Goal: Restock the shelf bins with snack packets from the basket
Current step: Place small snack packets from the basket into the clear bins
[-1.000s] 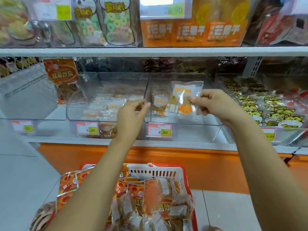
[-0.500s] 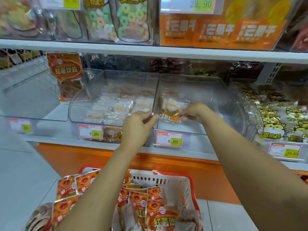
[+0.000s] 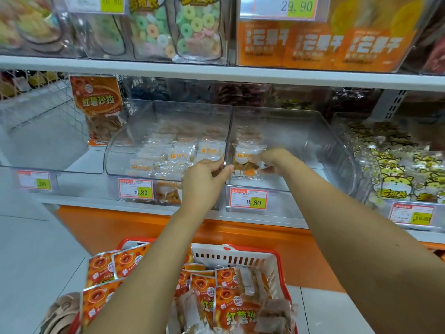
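The right hand (image 3: 273, 160) reaches into the right bin (image 3: 301, 131), a clear hard-plastic tub with a curved front; its fingers (image 3: 266, 168) are curled tight on one small packet (image 3: 244, 156), glossy see-through film with a white label, orange print and brown pieces inside. The packet sits low at the left end of that bin, just beside the dividing wall (image 3: 228, 131); the fingertips are seen only through the plastic and are blurred, and whether more packets lie behind the held one is hard to tell.

The left hand (image 3: 201, 182) is just left of the right fingers; its thumb and fingers pinch the front edge of the dividing wall, thumb on the right side, though which bin's wall it is I cannot tell. Left of these fingers, the left bin (image 3: 134, 141) holds a heap of the same crinkly packets, too blurred to count.

Below the fingers are two red-and-yellow price tags, one (image 3: 136, 191) under the left bin and one (image 3: 248, 198) under the right, both reading 8.80.

Further below, between the forearms, stands one red-rimmed basket (image 3: 240, 255) with a white slotted wall; it holds shiny orange packets (image 3: 231, 307) and some clear ones, partly covered by the arms and cut off at the bottom edge.
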The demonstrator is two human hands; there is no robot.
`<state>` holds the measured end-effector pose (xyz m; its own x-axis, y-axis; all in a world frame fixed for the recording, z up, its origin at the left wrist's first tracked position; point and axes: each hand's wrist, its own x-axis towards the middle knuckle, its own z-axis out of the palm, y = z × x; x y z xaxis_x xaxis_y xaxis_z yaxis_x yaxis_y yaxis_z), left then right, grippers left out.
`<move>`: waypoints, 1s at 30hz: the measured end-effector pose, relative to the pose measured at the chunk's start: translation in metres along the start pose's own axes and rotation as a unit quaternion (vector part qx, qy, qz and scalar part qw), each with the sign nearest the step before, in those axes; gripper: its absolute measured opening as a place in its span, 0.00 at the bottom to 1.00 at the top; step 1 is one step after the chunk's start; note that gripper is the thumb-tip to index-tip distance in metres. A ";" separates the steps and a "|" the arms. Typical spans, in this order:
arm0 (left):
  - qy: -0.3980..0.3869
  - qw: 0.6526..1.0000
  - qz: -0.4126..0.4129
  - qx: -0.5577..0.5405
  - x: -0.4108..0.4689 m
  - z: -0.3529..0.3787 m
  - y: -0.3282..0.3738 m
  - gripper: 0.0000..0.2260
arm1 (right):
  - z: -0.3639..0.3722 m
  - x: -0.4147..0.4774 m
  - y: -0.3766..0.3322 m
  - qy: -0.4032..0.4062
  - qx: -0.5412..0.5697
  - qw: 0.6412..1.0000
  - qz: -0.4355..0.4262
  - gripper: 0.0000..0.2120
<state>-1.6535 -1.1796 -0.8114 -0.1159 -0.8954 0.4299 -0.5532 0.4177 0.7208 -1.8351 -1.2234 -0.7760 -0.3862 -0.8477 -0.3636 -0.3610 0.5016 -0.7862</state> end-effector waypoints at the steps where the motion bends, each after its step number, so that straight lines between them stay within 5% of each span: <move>1: -0.001 1.000 -0.003 -0.001 0.000 0.000 0.001 0.14 | -0.001 -0.004 -0.001 -0.006 -0.005 1.000 0.003 0.18; 6: -0.012 1.000 -0.014 -0.008 -0.001 -0.005 0.006 0.14 | -0.002 -0.006 -0.003 0.029 -0.038 0.999 -0.017 0.22; 14: -0.011 0.996 -0.064 -0.057 -0.004 -0.011 0.021 0.10 | -0.030 -0.047 0.006 0.102 -0.015 0.988 -0.113 0.12; 25: -0.019 0.998 -0.056 -0.029 -0.016 -0.006 0.026 0.12 | -0.031 -0.046 0.036 0.019 -0.075 0.996 -0.040 0.15; 30: -0.022 0.998 -0.053 -0.022 -0.015 -0.006 0.022 0.11 | -0.007 -0.025 0.021 -0.049 -0.041 0.998 0.014 0.07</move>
<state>-1.6590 -1.1559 -0.7988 -0.0952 -0.9405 0.3263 -0.5280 0.3255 0.7843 -1.8392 -1.1903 -0.7800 -0.3138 -0.8437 -0.4355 -0.4202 0.5347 -0.7332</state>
